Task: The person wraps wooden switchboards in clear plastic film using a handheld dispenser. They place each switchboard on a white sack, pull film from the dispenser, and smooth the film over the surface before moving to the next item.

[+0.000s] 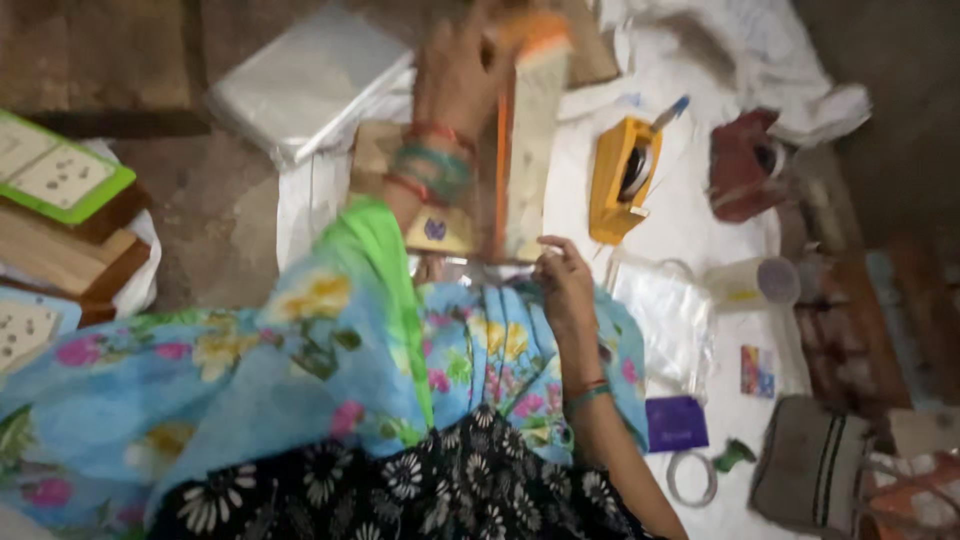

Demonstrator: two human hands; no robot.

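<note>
My left hand [455, 70] reaches forward and grips the far end of a long flat wooden board [532, 150] with an orange edge, standing on its side over my lap. At the board's near end, my right hand [562, 283] pinches a clear plastic sleeve [470, 268]. Bangles ring both wrists. A blue flowered cloth [300, 370] covers my lap.
A yellow tape dispenser [622, 178] lies right of the board on a white sheet [690, 230]. Nearby are a red dispenser [745, 165], a clear tape roll [752, 283], clear bags [665, 320], a purple card [676, 423], a tape ring [693, 478] and a grey pouch [810, 465]. Stacked boards [60, 215] sit left; a wrapped pack [305, 80] lies ahead.
</note>
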